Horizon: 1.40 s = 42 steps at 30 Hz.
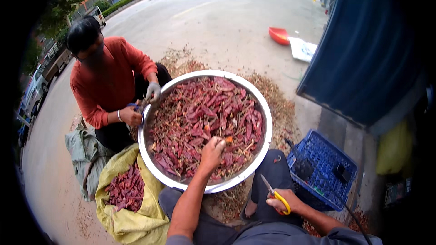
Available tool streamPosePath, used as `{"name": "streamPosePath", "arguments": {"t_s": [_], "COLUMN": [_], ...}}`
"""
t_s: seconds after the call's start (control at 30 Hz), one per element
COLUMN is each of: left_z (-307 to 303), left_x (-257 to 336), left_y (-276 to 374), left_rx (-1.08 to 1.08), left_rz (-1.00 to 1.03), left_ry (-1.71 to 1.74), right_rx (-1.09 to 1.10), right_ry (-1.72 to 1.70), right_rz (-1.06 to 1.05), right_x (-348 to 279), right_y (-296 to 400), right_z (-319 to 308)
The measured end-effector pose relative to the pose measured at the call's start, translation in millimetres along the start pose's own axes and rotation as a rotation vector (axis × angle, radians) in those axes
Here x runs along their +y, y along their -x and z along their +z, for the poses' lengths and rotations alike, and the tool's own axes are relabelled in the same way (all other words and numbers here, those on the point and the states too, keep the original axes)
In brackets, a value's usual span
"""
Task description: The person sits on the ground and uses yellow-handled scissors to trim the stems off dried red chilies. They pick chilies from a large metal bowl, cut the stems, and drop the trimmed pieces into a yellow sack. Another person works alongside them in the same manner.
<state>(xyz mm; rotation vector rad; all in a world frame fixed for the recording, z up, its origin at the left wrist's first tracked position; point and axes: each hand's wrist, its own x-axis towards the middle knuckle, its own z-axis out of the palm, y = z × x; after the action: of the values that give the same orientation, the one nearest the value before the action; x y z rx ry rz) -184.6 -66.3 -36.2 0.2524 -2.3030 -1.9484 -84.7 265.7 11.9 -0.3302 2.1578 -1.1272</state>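
Note:
A wide metal basin (268, 115) heaped with dried red chili peppers (204, 105) and stems stands before me. Over its near half is my left hand (214, 148), fingers bent together at the peppers; whether a pepper or stem is between them cannot be made out. Above my right thigh, my right hand (284, 200) grips scissors (280, 201) with yellow and red handles, the blades pointing up and left. Across the basin's left rim, a co-worker's gloved hand (154, 92) holds stems while the bare hand (131, 115) holds blue-handled scissors.
An open yellow woven sack (150, 214) of red peppers lies left of my legs, beside a grey-green sack (85, 153). At right stand a blue plastic crate (323, 197) and a dark blue panel (357, 51). Plant debris (281, 105) surrounds the basin; a red scoop (279, 36) lies farther off.

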Motion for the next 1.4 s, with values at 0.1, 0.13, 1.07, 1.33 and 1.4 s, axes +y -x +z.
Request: {"name": "streamPosePath", "arguments": {"t_s": [0.1, 0.13, 1.07, 1.33, 1.4], "left_z": [2, 2, 8, 2, 1], "left_x": [12, 13, 24, 35, 34], "left_y": [4, 7, 42, 48, 48], "left_rx": [-0.078, -0.106, -0.543, -0.693, -0.749], "left_rz": [-0.161, -0.178, -0.264, -0.195, -0.159], "left_ry": [0.274, 0.343, 0.758, 0.875, 0.929], "right_rx": [0.035, 0.045, 0.32, -0.426, -0.603], "right_ry": [-0.029, -0.026, 0.291, -1.139, -1.406], "right_rz": [0.065, 0.044, -0.312, -0.218, -0.222], "right_x": [4, -1, -74, -55, -51], "right_y": [1, 3, -59, -45, -41], "right_z": [9, 12, 21, 35, 43]}}
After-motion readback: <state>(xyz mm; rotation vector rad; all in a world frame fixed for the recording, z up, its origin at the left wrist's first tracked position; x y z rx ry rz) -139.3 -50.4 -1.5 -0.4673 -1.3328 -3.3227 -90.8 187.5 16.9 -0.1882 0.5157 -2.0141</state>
